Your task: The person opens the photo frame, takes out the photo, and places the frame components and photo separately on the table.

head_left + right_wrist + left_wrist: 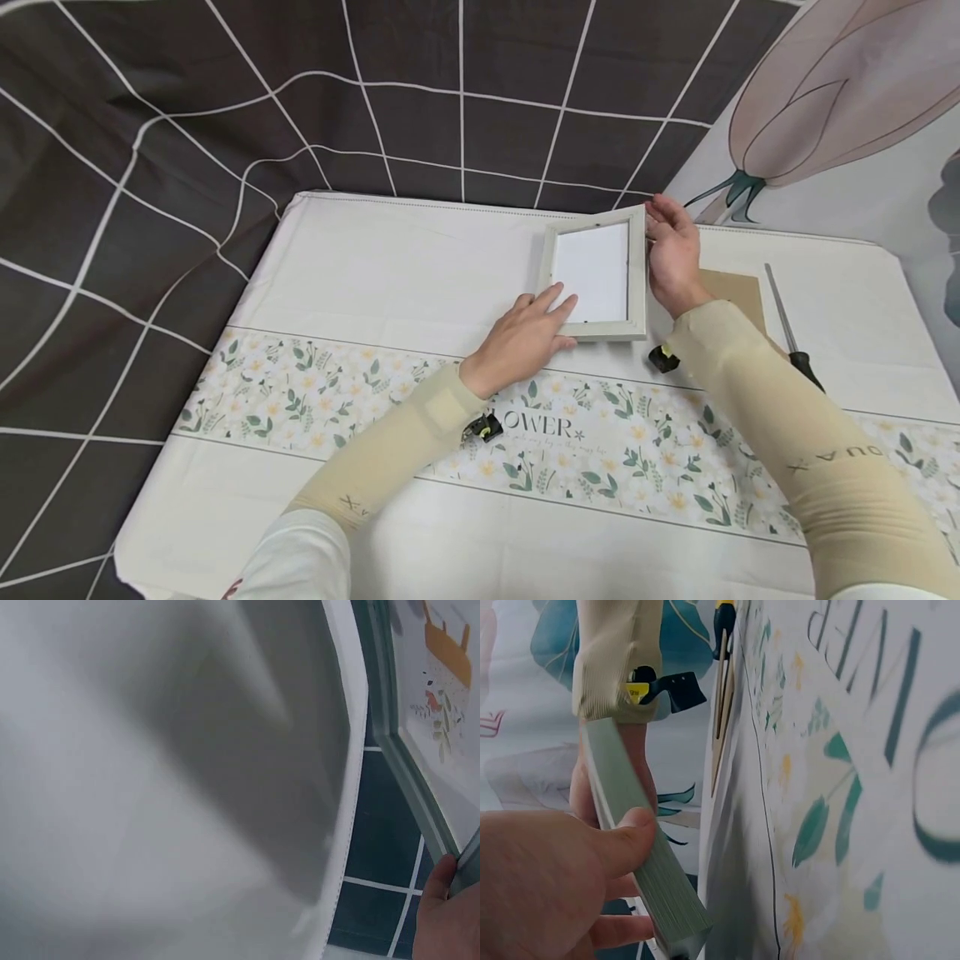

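A pale picture frame (637, 258) is tilted up off the table near its back edge, its back side toward the head camera. White paper (592, 271) fills its opening, with small dark tabs along the inner rim. My left hand (525, 337) grips the lower left corner, fingers spread over the back. In the left wrist view its thumb (634, 832) presses the frame's outer edge (656, 877). At the upper right side, my right hand (673, 258) holds the frame. The right wrist view shows a printed picture (448, 667) on the front; that hand's thumb (437, 881) touches a corner.
A brown backing board (731, 300) lies on the table right of the frame, partly behind the right forearm. Beside it is a screwdriver (783, 312) with a black handle. A white floral tablecloth (390, 267) covers the table; a dark checked cloth (420, 142) hangs behind.
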Available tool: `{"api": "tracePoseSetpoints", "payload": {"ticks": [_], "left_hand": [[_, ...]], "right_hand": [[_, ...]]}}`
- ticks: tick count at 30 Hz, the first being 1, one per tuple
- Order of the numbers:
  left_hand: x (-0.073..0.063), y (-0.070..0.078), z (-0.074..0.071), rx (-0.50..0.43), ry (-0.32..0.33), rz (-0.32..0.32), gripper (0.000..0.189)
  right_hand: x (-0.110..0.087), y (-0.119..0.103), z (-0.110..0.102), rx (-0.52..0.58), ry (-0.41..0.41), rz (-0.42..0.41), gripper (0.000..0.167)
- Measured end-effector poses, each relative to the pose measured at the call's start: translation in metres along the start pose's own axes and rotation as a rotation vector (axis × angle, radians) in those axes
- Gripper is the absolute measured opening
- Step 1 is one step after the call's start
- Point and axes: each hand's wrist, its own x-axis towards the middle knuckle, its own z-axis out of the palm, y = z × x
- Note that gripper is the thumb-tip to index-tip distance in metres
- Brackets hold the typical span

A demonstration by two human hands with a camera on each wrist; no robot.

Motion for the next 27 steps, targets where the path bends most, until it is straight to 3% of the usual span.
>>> {"api": "tracePoseSetpoints", "payload": {"ticks": [7,20,27], "left_hand": [[-0.0013,0.0009,0.0018,-0.126,-0.035,0.026,0.060],[-0.0056,0.0001,0.0011,-0.274,0.026,0.031,0.058],[-0.0061,0.0013,0.0008,-0.298,0.048,0.033,0.057]], "right_hand": [[-0.0009,-0.0070,-0.0045,0.209,-0.036,0.058,0.052],[-0.0012,-0.0073,-0.0037,0.121,-0.162,0.021,0.059],[-0.0068,-0.0065,-0.0004,0.093,-0.210,0.078,0.057]]}}
